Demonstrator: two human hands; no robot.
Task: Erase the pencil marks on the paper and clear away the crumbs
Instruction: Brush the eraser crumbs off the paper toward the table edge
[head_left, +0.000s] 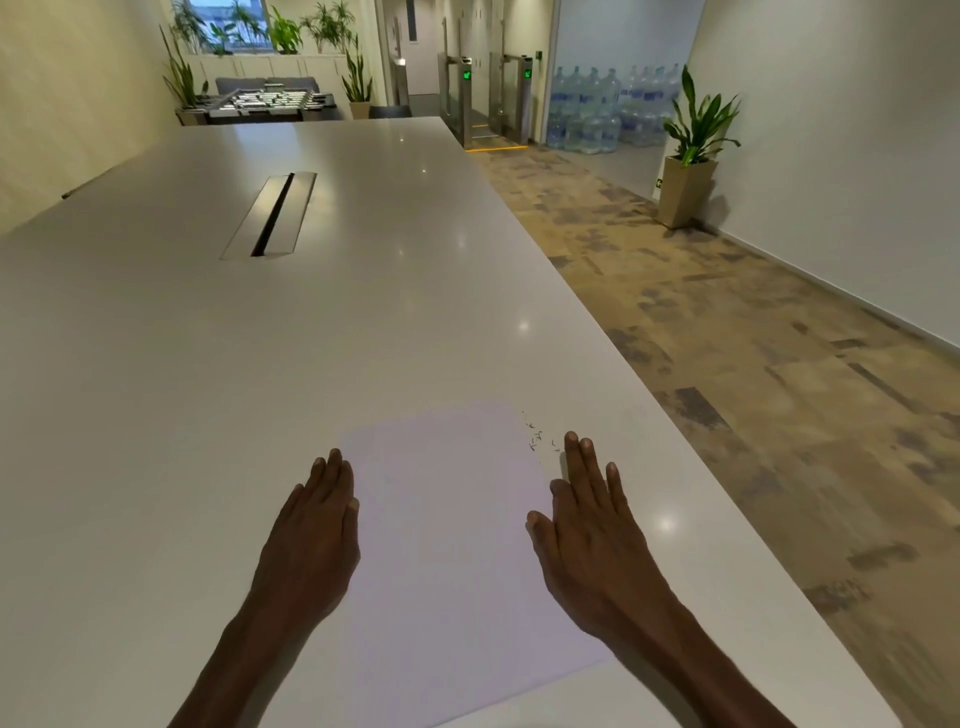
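A white sheet of paper (457, 525) lies flat on the long white desk (260, 338), near the desk's right edge. The left hand (317, 525) rests flat at the paper's left edge, fingers straight and together. The right hand (587, 525) lies flat at the paper's right edge, fingers straight, holding nothing. A small scatter of dark crumbs (540, 439) sits by the paper's far right corner, just beside the right hand's fingertips (571, 441).

Dim, glare spots on table (363, 312); wide-angle warp.
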